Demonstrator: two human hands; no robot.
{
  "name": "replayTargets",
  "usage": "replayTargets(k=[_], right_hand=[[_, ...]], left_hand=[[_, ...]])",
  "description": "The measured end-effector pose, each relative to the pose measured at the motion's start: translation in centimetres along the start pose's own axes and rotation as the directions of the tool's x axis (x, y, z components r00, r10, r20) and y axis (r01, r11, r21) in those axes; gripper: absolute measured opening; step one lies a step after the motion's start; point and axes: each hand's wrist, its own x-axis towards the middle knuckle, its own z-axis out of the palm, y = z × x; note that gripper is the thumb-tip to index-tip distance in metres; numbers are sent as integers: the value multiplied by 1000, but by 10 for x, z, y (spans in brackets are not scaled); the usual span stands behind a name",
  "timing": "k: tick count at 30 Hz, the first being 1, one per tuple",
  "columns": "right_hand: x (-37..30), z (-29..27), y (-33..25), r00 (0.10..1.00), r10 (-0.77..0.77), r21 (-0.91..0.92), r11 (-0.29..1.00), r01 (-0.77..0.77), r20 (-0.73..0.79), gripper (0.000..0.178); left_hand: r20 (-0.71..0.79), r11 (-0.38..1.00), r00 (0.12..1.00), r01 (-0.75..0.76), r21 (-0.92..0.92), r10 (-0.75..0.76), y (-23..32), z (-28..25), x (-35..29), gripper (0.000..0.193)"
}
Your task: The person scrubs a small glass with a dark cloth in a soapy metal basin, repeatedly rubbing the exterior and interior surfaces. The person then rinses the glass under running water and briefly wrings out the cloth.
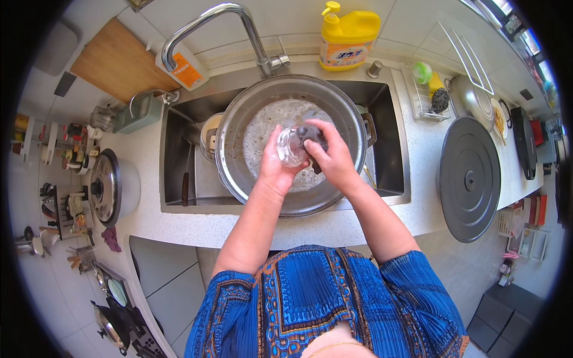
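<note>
My left hand (276, 169) is wrapped round a small clear glass (290, 147), its round face turned up toward me. A dark grey cloth (313, 138) is bunched in my right hand (334, 155), pressed against the glass's right side. Both hands are held over a large round metal basin (239, 185) that sits in the sink. Sudsy water (271, 113) covers the basin's bottom. Whatever lies directly beneath my hands is hidden.
The steel sink (179, 149) holds more cookware beside the basin. Behind it rise a curved faucet (253, 36) and a yellow jug (349, 39) with a pump. A lidded pot (110, 185) stands left; a large dark round lid (470, 179) lies right, near a wire rack (427, 107).
</note>
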Motion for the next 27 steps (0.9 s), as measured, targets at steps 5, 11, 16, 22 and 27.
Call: replayTargets(k=[5, 11, 16, 22, 27], right_hand=[[6, -2, -6, 988, 125, 167, 980, -108, -95, 34], [5, 0, 3, 984, 173, 248, 956, -156, -47, 35], [2, 2, 0, 995, -97, -56, 994, 96, -5, 38], [5, 2, 2, 980, 192, 210, 962, -176, -60, 35], [5, 0, 7, 964, 264, 329, 911, -247, -7, 33]], left_hand=[[-47, 999, 999, 4, 50, -2, -1, 3, 2, 40], [-35, 999, 999, -3, 40, 5, -4, -9, 9, 41], [-133, 998, 991, -13, 62, 21, -6, 4, 7, 44], [-81, 999, 997, -9, 44, 12, -4, -9, 7, 42], [-33, 999, 999, -3, -40, 2, -1, -12, 4, 40]])
